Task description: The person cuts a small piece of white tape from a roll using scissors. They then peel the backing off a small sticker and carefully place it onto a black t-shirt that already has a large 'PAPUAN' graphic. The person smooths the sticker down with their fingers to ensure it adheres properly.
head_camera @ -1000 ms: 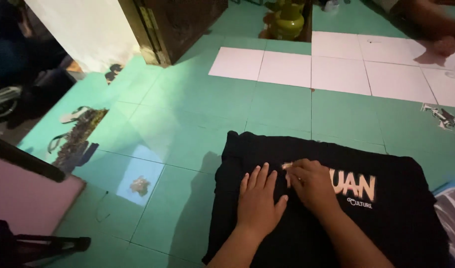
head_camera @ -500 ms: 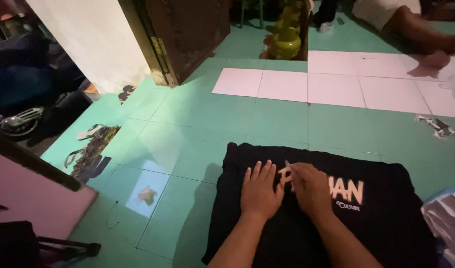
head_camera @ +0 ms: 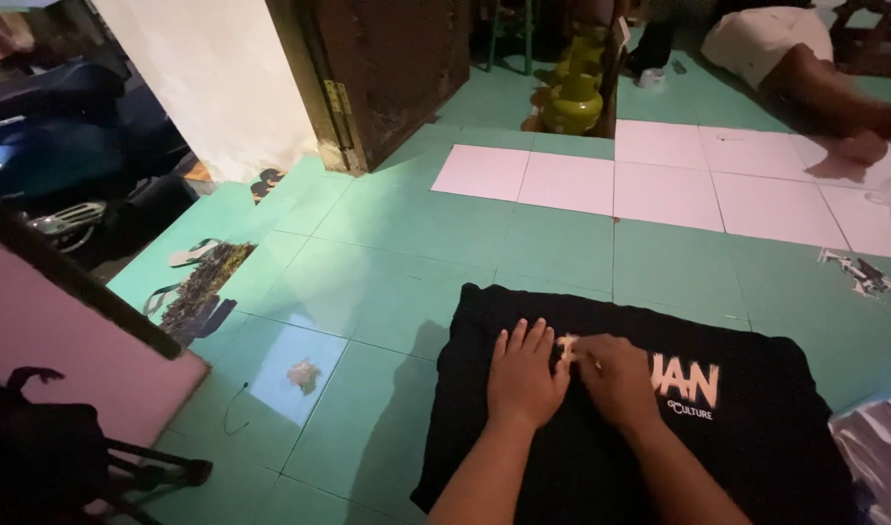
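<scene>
A black shirt [head_camera: 581, 428] lies spread flat on the green tiled floor [head_camera: 387, 253], its pale block lettering [head_camera: 686, 381] running across the chest just right of the hands, with a silvery plastic bag [head_camera: 878, 452] at its right edge. The left hand [head_camera: 523, 377] presses flat on the cloth, fingers spread and gripping nothing. The right hand [head_camera: 615, 379] touches it, curled over the first letters, pinching a pale scrap [head_camera: 568, 347].

Green tiled floor [head_camera: 406, 224]; white tiles [head_camera: 659, 185]; dark wooden door [head_camera: 397, 68]; dim light.
</scene>
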